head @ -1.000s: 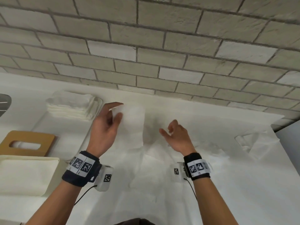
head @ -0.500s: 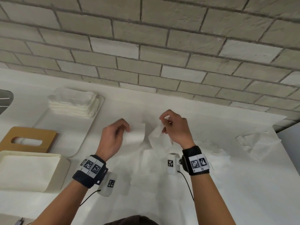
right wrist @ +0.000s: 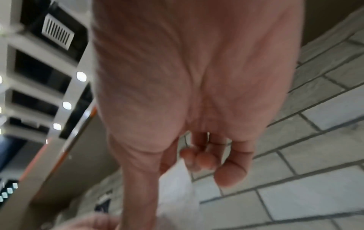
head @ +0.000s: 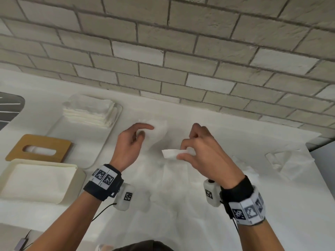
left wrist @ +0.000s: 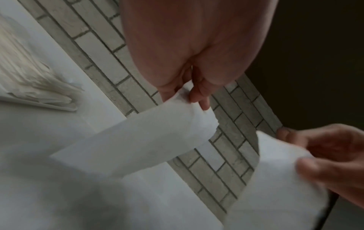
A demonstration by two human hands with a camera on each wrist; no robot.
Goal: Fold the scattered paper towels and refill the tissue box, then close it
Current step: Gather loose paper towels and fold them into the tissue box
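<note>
Above table, both hands pinching towel

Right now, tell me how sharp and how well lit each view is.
Head view: bright and mostly sharp, brick lines bowed by the wide lens, white paper towel nearly lost against the white table. Left wrist view: dim, towel and stack of folded towels soft. Right wrist view: motion-blurred, right hand smeared.
</note>
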